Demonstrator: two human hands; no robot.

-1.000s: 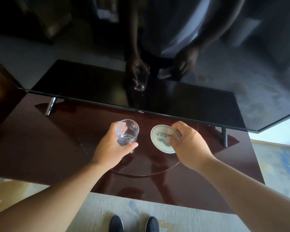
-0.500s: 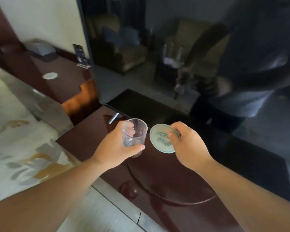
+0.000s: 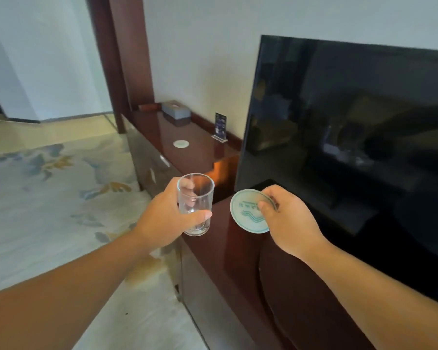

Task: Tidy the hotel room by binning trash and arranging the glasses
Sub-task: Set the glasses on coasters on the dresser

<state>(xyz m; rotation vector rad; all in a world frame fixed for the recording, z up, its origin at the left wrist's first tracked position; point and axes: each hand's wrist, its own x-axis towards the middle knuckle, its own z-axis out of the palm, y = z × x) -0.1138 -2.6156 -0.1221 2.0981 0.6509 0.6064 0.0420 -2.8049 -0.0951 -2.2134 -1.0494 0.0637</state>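
Worktop [image 3: 238, 253] edge runs far-left beside carpet [image 3: 48, 188]. Left hand [image 3: 162, 218] grips glass [image 3: 195, 198] over it; right hand [image 3: 288, 221] pinches coaster [image 3: 245, 214] near television [image 3: 352, 135].

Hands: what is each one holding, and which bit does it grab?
The left hand grips a clear glass round its side, thumb across the front. The right hand pinches a round coaster by its right edge.

left hand [image 3: 159, 221]: bare; thumbnail short and plain
right hand [image 3: 291, 223]: bare, uncovered from fingers to wrist
left forearm [image 3: 68, 289]: bare along its whole visible length, to the lower left edge
right forearm [image 3: 379, 286]: bare along its whole visible length, to the lower right edge
clothing: out of frame
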